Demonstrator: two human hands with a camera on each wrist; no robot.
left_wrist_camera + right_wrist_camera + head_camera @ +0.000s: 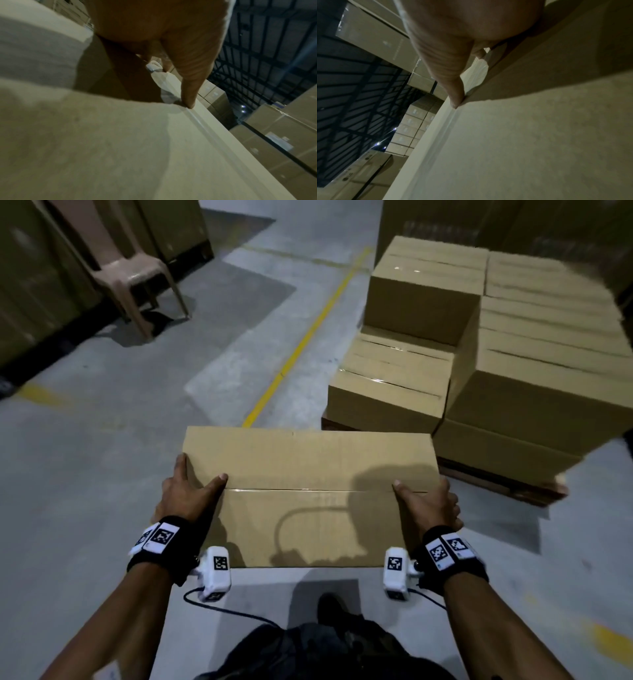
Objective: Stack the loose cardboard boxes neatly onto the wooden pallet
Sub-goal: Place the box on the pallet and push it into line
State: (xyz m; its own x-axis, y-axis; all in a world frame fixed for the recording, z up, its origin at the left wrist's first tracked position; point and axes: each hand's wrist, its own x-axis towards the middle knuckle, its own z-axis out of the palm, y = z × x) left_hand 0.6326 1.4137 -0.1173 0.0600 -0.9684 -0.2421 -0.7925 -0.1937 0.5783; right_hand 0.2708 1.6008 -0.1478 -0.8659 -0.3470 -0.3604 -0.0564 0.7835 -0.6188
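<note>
A: Biggest first; what fills the head view?

B: Grey concrete floor (102,474), with a yellow line (308,330) running up the middle; stacked boxes (534,364) in the upper right, sitting on the wooden pallet (496,479), whose dark edge shows only at the stack's base; the stack is uneven, with a lower step (390,371) at its left front, probably the open slot.

A: And the carried one?

B: Cardboard box (308,494) at lower centre, off the floor, taped seam up, level; held in front of the body, near the pallet but not over it; not stacked yet, I'd say mid-carry.

A: Hands?

B: Left hand (186,494) on the box's left end, right hand (430,505) on the right end; one at each end so the wide box stays balanced; thumbs lie flat on top along the seam; left fingers (180,465) wrap over the far left corner; right fingers mostly hidden down the side, so how they curl I cannot tell.

A: Wrist views add anything?

B: Left wrist view: thumb (188,86) pressed on the top edge, palm against the side panel; right wrist view: the same, thumb (453,92) on the edge; both clamp inward, it seems.

A: Small stuff?

B: Plastic chair (137,278) in the upper left, well apart; wrist cameras and tagged bands at the bottom.

A: Risk?

B: Setting it down skewed on that step.
</note>
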